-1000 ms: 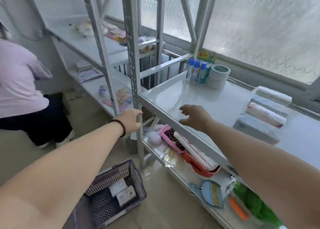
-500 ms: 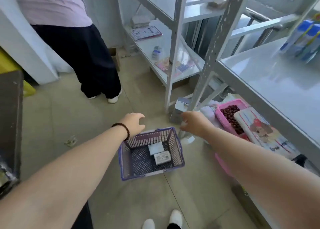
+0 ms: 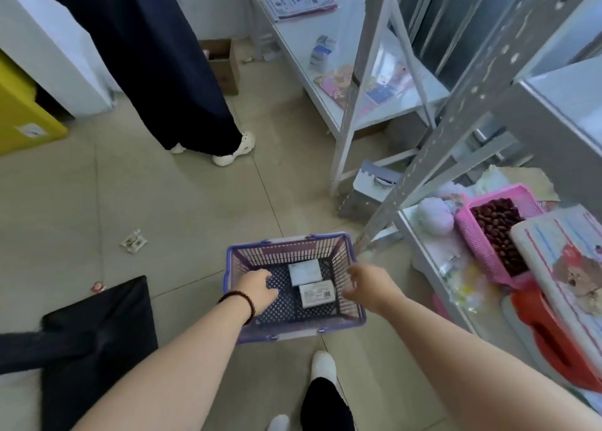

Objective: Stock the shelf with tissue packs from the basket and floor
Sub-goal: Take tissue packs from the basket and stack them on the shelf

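Note:
A purple mesh basket (image 3: 286, 243) stands on the tiled floor in front of my feet. Two small tissue packs lie in it: a pale one (image 3: 304, 271) further back and a printed one (image 3: 317, 294) nearer me. My left hand (image 3: 257, 292), with a dark bead bracelet at the wrist, reaches down inside the basket's left side, fingers apart and empty, just left of the packs. My right hand (image 3: 366, 285) hovers over the basket's right rim, fingers loosely apart, holding nothing. The grey metal shelf (image 3: 560, 104) rises on the right.
A person in dark trousers and white shoes (image 3: 228, 155) stands ahead on the left. The lower shelf on the right holds a pink basket (image 3: 469, 231) and an orange tray (image 3: 560, 342). A wrapper (image 3: 133, 241) lies on the floor, and a yellow box (image 3: 22, 117) sits far left.
My view has dropped from the shelf top to the floor. Both hands have come down from shelf height to the basket; the left is now inside it, the right at its rim.

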